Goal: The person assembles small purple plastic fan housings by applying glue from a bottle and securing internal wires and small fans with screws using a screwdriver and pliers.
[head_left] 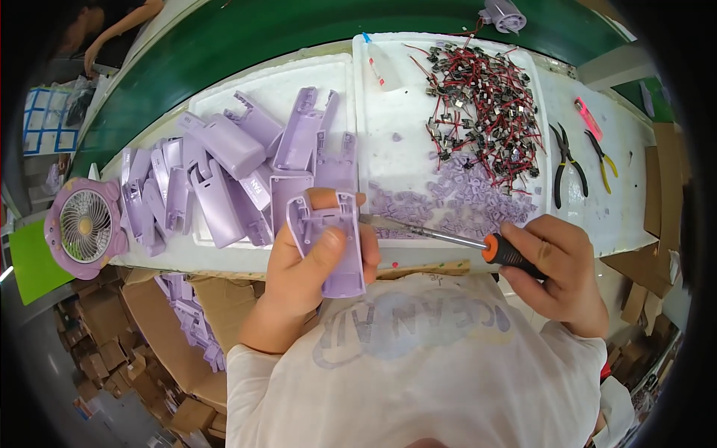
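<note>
My left hand (308, 257) is closed around a light purple plastic casing half (343, 276), its hollow inside facing up and the thumb pressed into it. My right hand (549, 265) grips a screwdriver (467, 240) by its black and orange handle. The metal shaft points left, and its tip is close to the right edge of the casing; whether they touch I cannot tell. Past my left hand lies a pile of similar purple casings (228, 145). Beyond the screwdriver, many small purple plastic pieces (463, 194) are scattered on a white foam tray (388, 119).
Red and black wired parts (485, 112) are heaped in the tray near a small clear bottle (381, 67). Two pliers (565, 164) and a pink cutter (588, 118) lie at right. A purple fan (84, 228) stands left. Below is a cardboard box (160, 321) of casings. Another person's arm (123, 30) shows far left.
</note>
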Demonstrator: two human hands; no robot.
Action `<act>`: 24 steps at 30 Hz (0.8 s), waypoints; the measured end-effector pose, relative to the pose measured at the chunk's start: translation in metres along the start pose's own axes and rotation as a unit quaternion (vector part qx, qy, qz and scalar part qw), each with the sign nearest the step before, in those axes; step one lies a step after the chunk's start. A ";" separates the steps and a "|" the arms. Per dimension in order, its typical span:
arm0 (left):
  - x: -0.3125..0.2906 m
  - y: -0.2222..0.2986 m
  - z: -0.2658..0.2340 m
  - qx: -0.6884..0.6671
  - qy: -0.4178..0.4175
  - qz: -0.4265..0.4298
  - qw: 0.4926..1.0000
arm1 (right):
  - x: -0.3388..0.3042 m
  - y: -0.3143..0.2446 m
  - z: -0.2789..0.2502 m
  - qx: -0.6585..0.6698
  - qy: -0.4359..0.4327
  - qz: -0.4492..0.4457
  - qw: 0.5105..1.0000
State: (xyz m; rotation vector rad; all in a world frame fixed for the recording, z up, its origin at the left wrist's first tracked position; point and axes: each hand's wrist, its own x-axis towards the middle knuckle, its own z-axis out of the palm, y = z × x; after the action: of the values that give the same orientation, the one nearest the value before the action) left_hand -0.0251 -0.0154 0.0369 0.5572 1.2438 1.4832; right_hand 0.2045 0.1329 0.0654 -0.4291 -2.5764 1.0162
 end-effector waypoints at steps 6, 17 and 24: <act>0.004 -0.005 -0.016 -0.120 -0.095 -0.043 0.987 | -0.004 -0.002 -0.001 -0.007 0.015 -0.051 0.999; 0.002 -0.009 -0.015 -0.123 -0.163 -0.014 0.979 | -0.008 0.027 0.033 0.305 -0.130 0.051 0.942; -0.005 0.005 -0.019 -0.057 -0.164 0.035 0.984 | -0.002 0.001 0.025 0.262 -0.128 0.044 0.956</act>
State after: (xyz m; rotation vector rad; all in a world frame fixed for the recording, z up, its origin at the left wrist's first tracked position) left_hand -0.0418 -0.0265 0.0364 0.7399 0.8854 1.4427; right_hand 0.1959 0.1183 0.0468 -0.2837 -2.3701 1.8224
